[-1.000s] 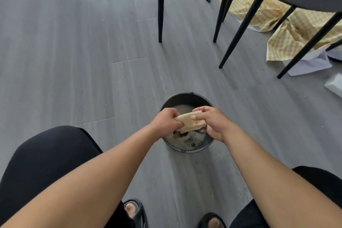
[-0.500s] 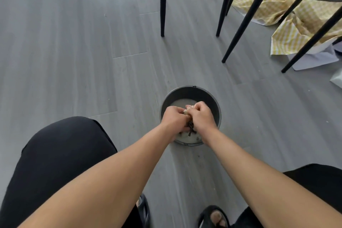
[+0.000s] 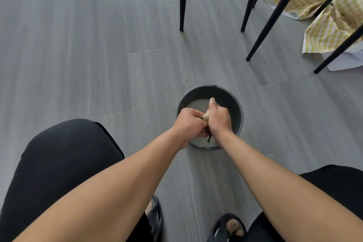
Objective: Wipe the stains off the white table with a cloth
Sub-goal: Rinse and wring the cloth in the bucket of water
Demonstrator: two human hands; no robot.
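Observation:
A beige cloth (image 3: 205,117) with a dark patterned edge is bunched tight between both my hands, over a dark grey bucket (image 3: 233,102) that stands on the floor with cloudy water in it. My left hand (image 3: 188,122) grips the cloth from the left. My right hand (image 3: 219,119) grips it from the right, thumb pointing up. Only a small tip of the cloth and a dark strand below my hands show. The white table is not in view.
Black chair or table legs (image 3: 182,0) (image 3: 275,13) stand on the grey plank floor beyond the bucket. Yellow checked fabric (image 3: 324,31) and white paper lie at the upper right. My knees in black trousers and sandalled feet (image 3: 227,228) frame the bucket.
The cloth, stretched flat between my hands a second ago, is now squeezed into a tight wad. My hands have closed together over the bucket, and my right thumb now points up.

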